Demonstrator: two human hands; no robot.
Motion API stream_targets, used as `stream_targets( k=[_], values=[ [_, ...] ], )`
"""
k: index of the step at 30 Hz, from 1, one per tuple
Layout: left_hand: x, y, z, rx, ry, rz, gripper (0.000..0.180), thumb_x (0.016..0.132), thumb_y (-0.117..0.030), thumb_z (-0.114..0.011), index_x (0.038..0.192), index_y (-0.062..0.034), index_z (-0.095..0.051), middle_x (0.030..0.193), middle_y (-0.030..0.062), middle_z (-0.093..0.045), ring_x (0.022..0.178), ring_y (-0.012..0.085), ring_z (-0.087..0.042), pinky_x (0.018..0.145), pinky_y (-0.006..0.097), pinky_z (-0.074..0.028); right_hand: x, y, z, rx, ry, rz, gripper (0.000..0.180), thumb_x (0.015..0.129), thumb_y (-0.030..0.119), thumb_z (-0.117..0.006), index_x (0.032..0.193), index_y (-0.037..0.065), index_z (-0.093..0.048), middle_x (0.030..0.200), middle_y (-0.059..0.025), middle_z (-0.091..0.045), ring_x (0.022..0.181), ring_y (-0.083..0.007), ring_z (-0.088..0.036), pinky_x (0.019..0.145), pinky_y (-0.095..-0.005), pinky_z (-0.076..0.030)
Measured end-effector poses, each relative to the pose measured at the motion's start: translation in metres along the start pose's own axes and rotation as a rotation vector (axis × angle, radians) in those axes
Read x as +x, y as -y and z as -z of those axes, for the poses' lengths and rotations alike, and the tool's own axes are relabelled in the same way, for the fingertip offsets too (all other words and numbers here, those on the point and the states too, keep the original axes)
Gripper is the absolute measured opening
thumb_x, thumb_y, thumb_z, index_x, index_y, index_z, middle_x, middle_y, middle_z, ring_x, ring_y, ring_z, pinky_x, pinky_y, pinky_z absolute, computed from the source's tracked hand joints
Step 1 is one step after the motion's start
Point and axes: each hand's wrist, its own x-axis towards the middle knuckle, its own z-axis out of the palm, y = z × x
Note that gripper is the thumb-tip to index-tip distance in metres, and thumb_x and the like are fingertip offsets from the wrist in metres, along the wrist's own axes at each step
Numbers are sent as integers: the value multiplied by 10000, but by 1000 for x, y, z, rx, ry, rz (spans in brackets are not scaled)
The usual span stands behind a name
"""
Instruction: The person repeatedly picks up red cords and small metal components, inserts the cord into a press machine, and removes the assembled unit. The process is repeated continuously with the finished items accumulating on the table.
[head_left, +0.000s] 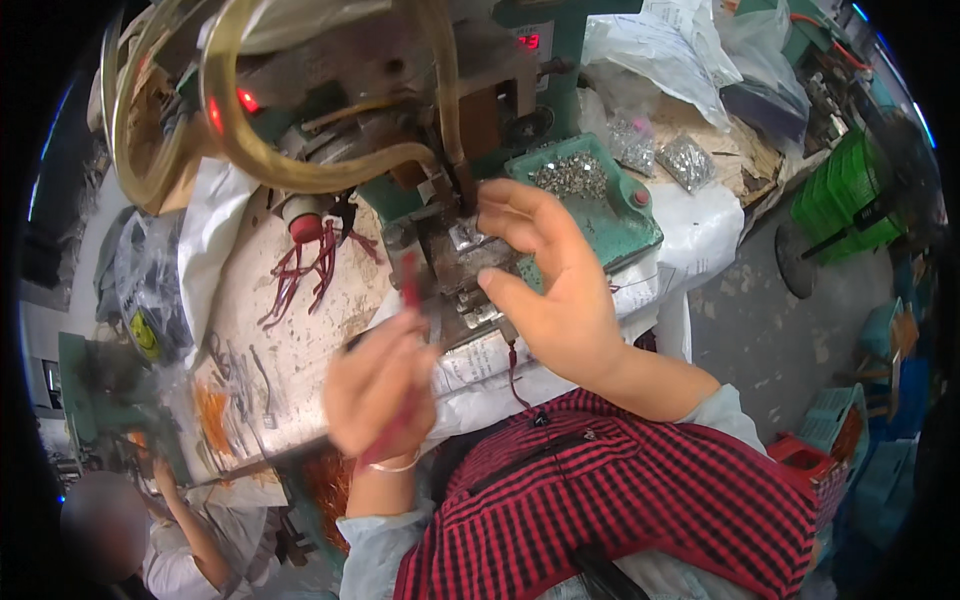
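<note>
Right hand (545, 290) reaches up to the metal fixture (470, 265) at the middle of the machine, its fingers spread and curled, fingertips (492, 205) touching the small shiny parts seated there; whether it pinches one of them cannot be told. Left hand (382, 390), lower and a little blurred, is closed around a thin red wire (410, 285) that rises from the fist toward the same fixture, with a pale bracelet at the wrist. Behind the fixture stands the green machine body (560, 40) with thick yellowish hoses (260, 150) looping across its front. Just beyond the right hand sits a green tray (625, 225) filled with small silver pieces, and clear bags (685, 160) of similar pieces lie farther back. On the worn counter (270, 340) to the left lies a bundle of red wires (305, 275). A red and black checked cloth (640, 490) covers the person's lap. At lower left another person (180, 540) is partly in view.
</note>
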Motion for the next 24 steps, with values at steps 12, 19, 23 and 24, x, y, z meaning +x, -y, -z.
stream_targets(
  k=[12,19,23,24],
  values=[
    [8,17,-61,92,70,-316,209,731,-75,-841,874,-86,-689,917,86,-721,540,118,-556,467,253,-412,49,-91,170,-533,-295,-7,365,862,-32,-607,1221,32,-626,1155,-123,-702,1120,-205,-652,974,-315,-485],
    [1,14,-55,82,111,-216,287,694,-32,-870,932,-78,-715,898,108,-744,614,174,-643,477,280,-470,12,-79,138,-1259,-109,35,157,766,148,-766,864,46,-700,894,-147,-662,912,-374,-632,831,-484,-495],
    [-10,-7,-49,7,117,-6,298,731,-33,-834,1008,-52,-726,990,126,-751,730,207,-685,609,305,-527,16,-85,131,-1345,-136,37,129,776,151,-757,855,63,-705,900,-140,-665,921,-360,-636,836,-465,-498],
    [-18,-8,-47,-34,72,55,296,750,-14,-816,1030,-42,-722,1005,129,-748,762,214,-689,658,313,-537,17,-85,131,-1379,-138,16,120,782,154,-752,852,68,-706,893,-136,-665,925,-356,-637,837,-461,-499]
  ],
)
